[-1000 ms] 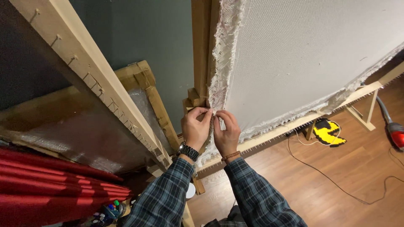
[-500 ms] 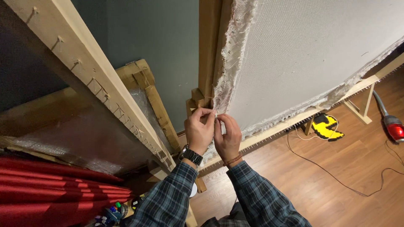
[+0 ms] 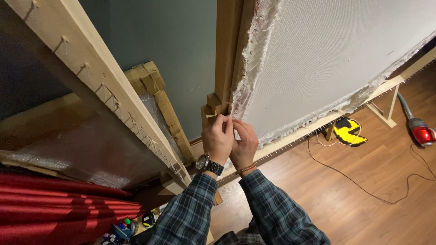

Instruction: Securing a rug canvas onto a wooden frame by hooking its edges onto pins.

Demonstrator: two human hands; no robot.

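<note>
A large white woven cloth (image 3: 327, 59) is stretched on a tall wooden frame (image 3: 225, 50). Its left edge (image 3: 250, 68) is frayed and pulled over the frame's upright. My left hand (image 3: 217, 138), with a wristwatch, pinches that frayed edge low on the upright. My right hand (image 3: 244, 143), with a thin wrist band, is pressed against the left one and grips the same edge beside it. Both sleeves are dark plaid.
A second wooden frame (image 3: 97, 86) studded with nails leans at the left, with another frame (image 3: 159, 100) behind it. Red fabric (image 3: 54, 213) lies lower left. On the wood floor are a black cable (image 3: 354, 181), a yellow-black rug piece (image 3: 347, 131) and a red vacuum (image 3: 420, 134).
Both hands stay on the cloth's edge and have shifted only slightly along the upright; the view has drifted a little.
</note>
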